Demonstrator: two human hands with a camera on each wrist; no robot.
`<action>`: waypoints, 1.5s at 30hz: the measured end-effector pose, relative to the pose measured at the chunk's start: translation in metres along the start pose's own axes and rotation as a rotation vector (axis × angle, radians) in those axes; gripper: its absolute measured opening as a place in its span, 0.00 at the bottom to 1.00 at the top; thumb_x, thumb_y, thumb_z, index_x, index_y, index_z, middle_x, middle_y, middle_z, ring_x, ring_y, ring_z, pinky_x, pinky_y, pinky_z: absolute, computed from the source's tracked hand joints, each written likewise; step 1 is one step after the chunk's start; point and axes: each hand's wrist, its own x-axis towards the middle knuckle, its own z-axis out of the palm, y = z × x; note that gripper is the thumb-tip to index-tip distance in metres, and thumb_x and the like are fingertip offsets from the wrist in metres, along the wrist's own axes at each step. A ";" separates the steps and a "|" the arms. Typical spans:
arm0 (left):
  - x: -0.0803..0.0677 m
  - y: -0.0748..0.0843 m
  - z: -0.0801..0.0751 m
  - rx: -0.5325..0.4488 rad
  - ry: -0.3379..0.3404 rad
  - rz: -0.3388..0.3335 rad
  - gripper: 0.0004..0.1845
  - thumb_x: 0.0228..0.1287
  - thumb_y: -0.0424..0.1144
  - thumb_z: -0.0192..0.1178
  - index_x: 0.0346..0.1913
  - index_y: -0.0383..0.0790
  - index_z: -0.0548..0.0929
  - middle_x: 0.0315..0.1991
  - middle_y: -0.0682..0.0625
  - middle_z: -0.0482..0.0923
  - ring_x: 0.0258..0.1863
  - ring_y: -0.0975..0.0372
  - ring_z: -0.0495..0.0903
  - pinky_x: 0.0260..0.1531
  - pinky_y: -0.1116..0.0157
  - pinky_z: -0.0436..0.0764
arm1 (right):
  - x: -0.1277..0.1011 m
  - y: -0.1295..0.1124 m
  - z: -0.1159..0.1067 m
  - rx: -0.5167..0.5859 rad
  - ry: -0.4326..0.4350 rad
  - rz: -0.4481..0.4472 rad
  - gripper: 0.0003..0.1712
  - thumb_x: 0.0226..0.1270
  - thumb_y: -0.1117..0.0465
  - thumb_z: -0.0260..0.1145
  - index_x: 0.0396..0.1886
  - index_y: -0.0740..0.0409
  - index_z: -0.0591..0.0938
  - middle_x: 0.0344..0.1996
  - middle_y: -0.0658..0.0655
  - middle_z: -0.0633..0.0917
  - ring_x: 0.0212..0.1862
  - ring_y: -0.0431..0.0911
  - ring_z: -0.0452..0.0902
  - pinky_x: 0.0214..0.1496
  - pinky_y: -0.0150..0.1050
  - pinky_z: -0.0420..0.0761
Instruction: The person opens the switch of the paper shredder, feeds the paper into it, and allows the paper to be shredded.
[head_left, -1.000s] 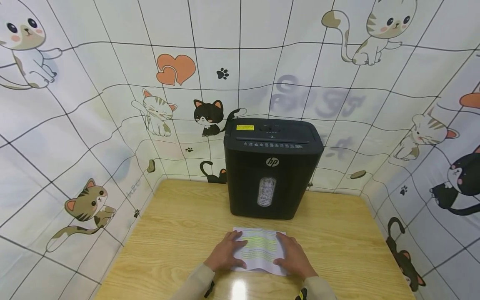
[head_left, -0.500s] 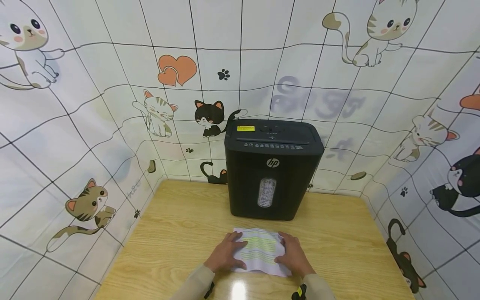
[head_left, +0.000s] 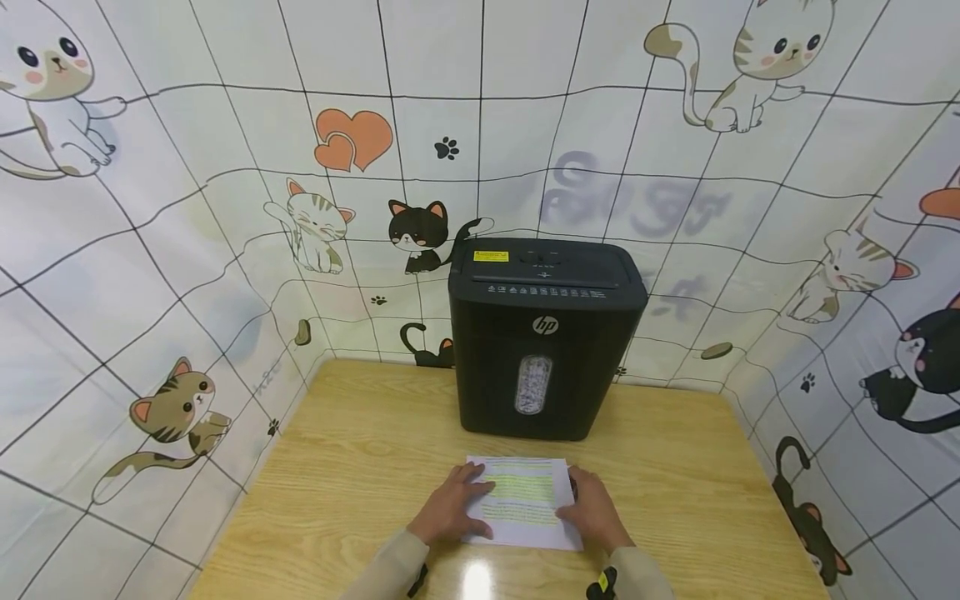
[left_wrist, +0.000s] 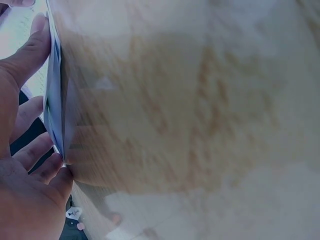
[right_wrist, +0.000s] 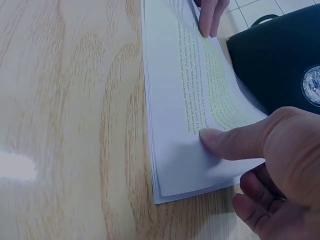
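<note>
Sheets (head_left: 522, 506) between the hands on the desk (head_left: 360, 467): less rippled than a moment ago | Left hand (head_left: 447, 504): relaxed, resting against them | Right hand (head_left: 597, 510): slightly farther outward, gripping their edge, thumb uppermost | Judged: straightening nearly complete

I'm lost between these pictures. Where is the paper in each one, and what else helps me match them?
Head: the paper lies low, just right of centre, in front of the shredder.
Left wrist: the paper is at upper left, nearly edge-on.
Right wrist: the paper runs from the top edge down past the middle.
Shared landmark: the table, in all three.
</note>
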 end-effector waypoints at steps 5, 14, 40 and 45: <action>0.000 0.002 -0.001 0.006 0.013 0.025 0.45 0.44 0.61 0.78 0.66 0.45 0.81 0.74 0.42 0.69 0.75 0.44 0.65 0.65 0.46 0.76 | 0.001 0.004 0.000 0.049 0.029 0.022 0.13 0.62 0.64 0.75 0.41 0.65 0.82 0.32 0.54 0.83 0.35 0.44 0.75 0.37 0.38 0.76; 0.000 -0.009 0.001 -0.159 0.065 -0.094 0.57 0.44 0.55 0.83 0.78 0.43 0.66 0.77 0.35 0.57 0.72 0.42 0.67 0.66 0.46 0.75 | -0.001 0.010 -0.011 0.187 0.081 0.055 0.07 0.67 0.60 0.73 0.42 0.56 0.89 0.30 0.49 0.87 0.33 0.40 0.77 0.34 0.34 0.76; 0.010 -0.009 -0.033 -0.670 0.312 -0.232 0.07 0.62 0.32 0.72 0.41 0.38 0.85 0.34 0.49 0.83 0.32 0.64 0.81 0.29 0.71 0.81 | -0.001 0.010 -0.024 0.373 0.073 0.124 0.03 0.66 0.61 0.74 0.37 0.53 0.90 0.33 0.50 0.90 0.34 0.40 0.77 0.35 0.32 0.75; 0.012 -0.006 -0.039 -0.656 0.307 -0.240 0.05 0.62 0.33 0.72 0.37 0.38 0.85 0.33 0.49 0.84 0.31 0.64 0.80 0.28 0.70 0.82 | 0.000 0.007 -0.031 0.374 0.080 0.103 0.04 0.66 0.59 0.74 0.36 0.55 0.90 0.31 0.51 0.89 0.33 0.41 0.76 0.33 0.32 0.75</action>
